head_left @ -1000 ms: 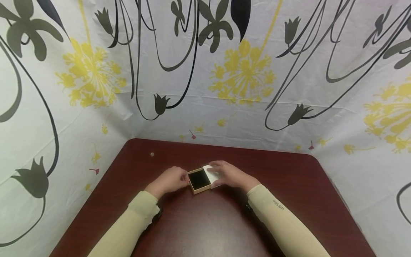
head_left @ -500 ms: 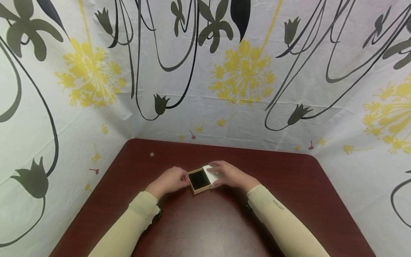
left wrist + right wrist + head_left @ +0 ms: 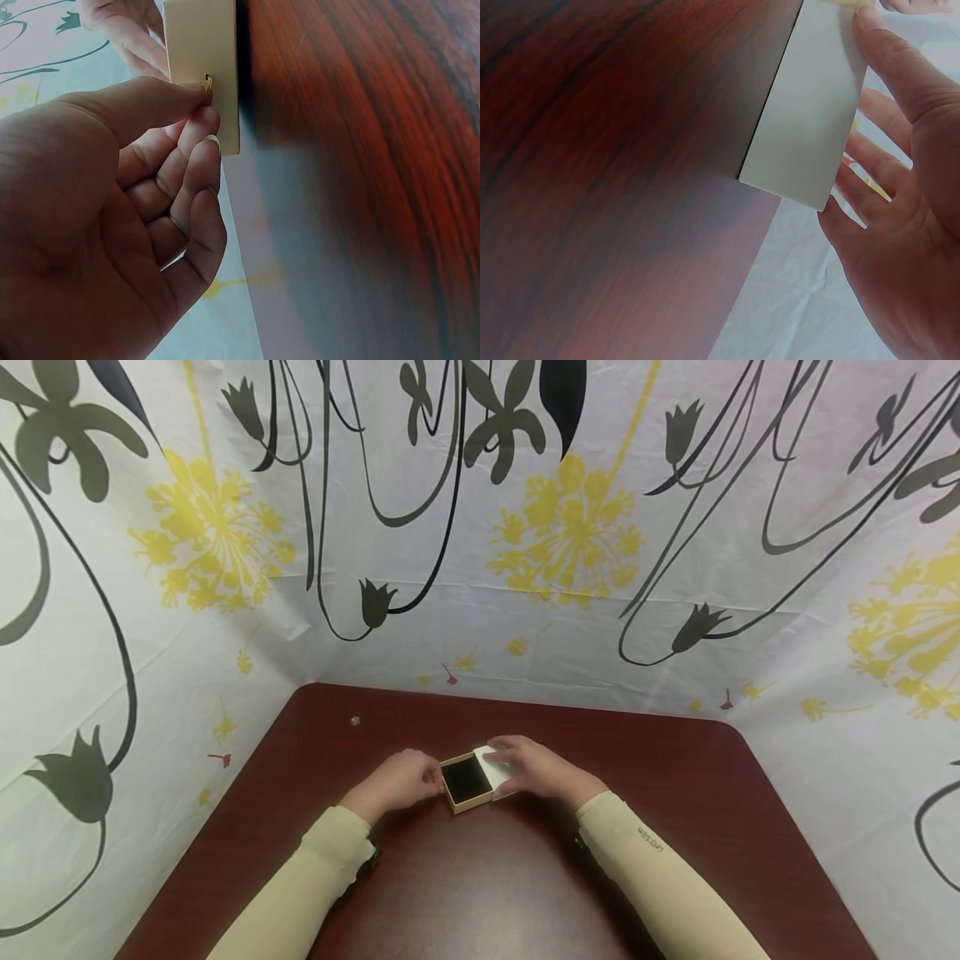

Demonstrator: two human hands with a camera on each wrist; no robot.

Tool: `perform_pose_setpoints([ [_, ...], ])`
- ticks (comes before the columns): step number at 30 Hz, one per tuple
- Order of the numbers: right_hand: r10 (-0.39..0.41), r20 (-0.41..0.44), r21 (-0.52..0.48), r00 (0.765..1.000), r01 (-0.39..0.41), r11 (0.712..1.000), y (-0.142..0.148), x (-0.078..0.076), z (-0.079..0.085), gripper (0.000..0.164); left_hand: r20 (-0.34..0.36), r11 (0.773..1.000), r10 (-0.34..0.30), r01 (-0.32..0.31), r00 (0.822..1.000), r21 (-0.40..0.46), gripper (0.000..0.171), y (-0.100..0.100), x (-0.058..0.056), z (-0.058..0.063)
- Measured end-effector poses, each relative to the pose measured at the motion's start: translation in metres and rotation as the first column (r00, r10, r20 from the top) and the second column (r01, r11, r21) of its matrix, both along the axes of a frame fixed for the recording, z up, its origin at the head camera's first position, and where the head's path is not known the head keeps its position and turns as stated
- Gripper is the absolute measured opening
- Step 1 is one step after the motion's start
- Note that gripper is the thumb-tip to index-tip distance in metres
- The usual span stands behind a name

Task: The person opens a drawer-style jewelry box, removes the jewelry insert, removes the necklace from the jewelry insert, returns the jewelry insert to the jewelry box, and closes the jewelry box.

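Note:
A small drawer-style gift box (image 3: 472, 808) lies partly pulled out on the table, its cream tray showing a black lining (image 3: 466, 777). My left hand (image 3: 397, 783) is at the tray's left end. In the left wrist view its thumb and index finger pinch a small yellowish pull loop (image 3: 208, 87) on the tray's cream end face (image 3: 201, 37). The white box sleeve (image 3: 491, 767) covers the tray's right part. My right hand (image 3: 542, 768) grips this sleeve, its thumb on the near side and fingers across the top and far side. The right wrist view shows the sleeve's plain side (image 3: 806, 112).
A tiny shiny piece (image 3: 355, 721) lies near the table's back left corner, too small to identify. The dark red wooden table (image 3: 480, 893) has rounded back corners. Patterned white cloth (image 3: 480, 552) hangs along its back and sides.

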State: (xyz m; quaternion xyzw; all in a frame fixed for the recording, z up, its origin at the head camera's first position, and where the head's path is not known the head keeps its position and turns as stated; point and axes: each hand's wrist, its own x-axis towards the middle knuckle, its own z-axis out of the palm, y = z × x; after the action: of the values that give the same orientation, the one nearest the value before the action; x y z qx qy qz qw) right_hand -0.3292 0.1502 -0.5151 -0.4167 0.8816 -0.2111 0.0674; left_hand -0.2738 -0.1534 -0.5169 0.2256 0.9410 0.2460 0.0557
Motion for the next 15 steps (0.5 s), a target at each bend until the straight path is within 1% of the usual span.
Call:
perform_pose_setpoints([
  [15, -0.012, 0.017, 0.005, 1.000, 0.012, 1.000, -0.0003, -0.0005, -0.0013, 0.075, -0.005, 1.000, -0.009, 0.009, 1.000, -0.001, 0.017, 0.0020, -0.0003, -0.0014],
])
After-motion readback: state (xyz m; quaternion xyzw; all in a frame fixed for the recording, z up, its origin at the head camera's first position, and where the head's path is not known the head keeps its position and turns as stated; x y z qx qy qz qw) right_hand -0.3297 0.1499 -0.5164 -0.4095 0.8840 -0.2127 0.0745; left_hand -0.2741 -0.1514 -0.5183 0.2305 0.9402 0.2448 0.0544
